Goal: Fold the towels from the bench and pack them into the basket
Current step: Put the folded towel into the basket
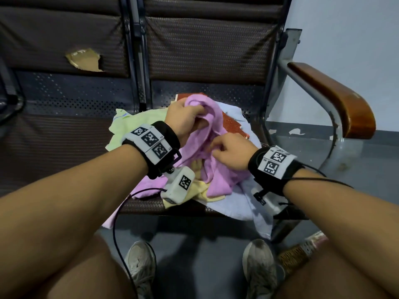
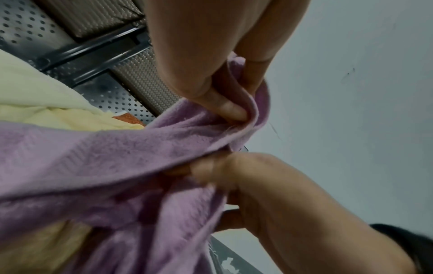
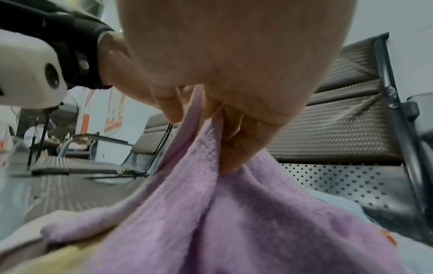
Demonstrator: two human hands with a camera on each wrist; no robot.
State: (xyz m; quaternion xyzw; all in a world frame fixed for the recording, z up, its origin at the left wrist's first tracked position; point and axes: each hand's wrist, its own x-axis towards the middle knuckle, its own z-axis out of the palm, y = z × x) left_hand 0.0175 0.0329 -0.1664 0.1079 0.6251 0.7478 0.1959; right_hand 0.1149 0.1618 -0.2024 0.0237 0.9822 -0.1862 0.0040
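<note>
head: both hands pinch fluffy purple towel [image 1: 216, 169].

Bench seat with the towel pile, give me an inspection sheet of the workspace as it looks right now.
Surface: bench seat, woven pad, perforated metal behind; backrest pad torn.
Job's things: purple towel lifted from a pile with green towel, yellow towel, pale blue towel, rust-red towel. Basket: only something woven by the right leg; cannot tell.
Clutter: nothing seen.
Grip: left hand bunches the purple towel; right hand pinches it.
Cables: black cable hangs from the left wrist camera; thin one at right wrist.
Surroundings: wooden armrest, grey floor, pale wall.
</note>
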